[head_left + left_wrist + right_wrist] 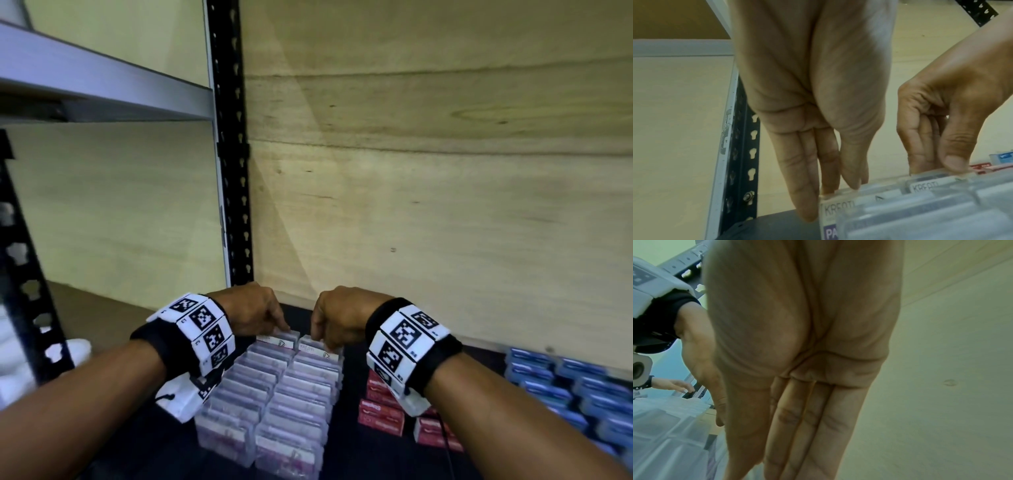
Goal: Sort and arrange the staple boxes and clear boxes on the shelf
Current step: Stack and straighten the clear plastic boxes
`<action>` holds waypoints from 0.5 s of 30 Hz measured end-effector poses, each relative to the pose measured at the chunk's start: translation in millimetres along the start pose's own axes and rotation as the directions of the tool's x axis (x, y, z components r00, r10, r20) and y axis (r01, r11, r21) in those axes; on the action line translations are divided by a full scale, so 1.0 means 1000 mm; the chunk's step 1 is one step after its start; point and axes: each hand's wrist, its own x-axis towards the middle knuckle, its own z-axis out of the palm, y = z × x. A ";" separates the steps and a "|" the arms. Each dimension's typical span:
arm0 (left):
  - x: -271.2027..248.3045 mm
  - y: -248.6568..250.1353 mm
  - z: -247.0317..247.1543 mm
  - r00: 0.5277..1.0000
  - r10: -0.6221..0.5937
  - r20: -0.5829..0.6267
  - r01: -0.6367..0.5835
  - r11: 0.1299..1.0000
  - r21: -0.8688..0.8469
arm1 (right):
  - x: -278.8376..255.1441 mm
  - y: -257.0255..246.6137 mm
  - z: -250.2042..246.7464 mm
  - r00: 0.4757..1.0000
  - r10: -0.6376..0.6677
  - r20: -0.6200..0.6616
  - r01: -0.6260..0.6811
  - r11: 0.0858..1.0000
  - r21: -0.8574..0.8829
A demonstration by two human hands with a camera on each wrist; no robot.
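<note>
Pinched: left hand (pixel 255 310) and right hand (pixel 337 317) each grasp a rearmost clear box (pixel 277 340) near the shelf (pixel 346 459) back edge, apparently seating them; next calls for release, then squaring rows.

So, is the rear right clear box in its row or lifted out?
In its row: the rear right box stands behind the next box, right hand pinching its top.

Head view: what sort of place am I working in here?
Probably a stockroom or shop storage rack: a slotted black steel upright, a plywood back panel, and rows of clear boxes, red staple boxes and blue boxes on the dark shelf.
</note>
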 end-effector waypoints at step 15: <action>-0.005 0.004 -0.004 0.996 0.029 0.081 -0.029 1.000 -0.003 | -0.006 0.001 0.003 1.000 -0.019 0.016 0.019 1.000 0.007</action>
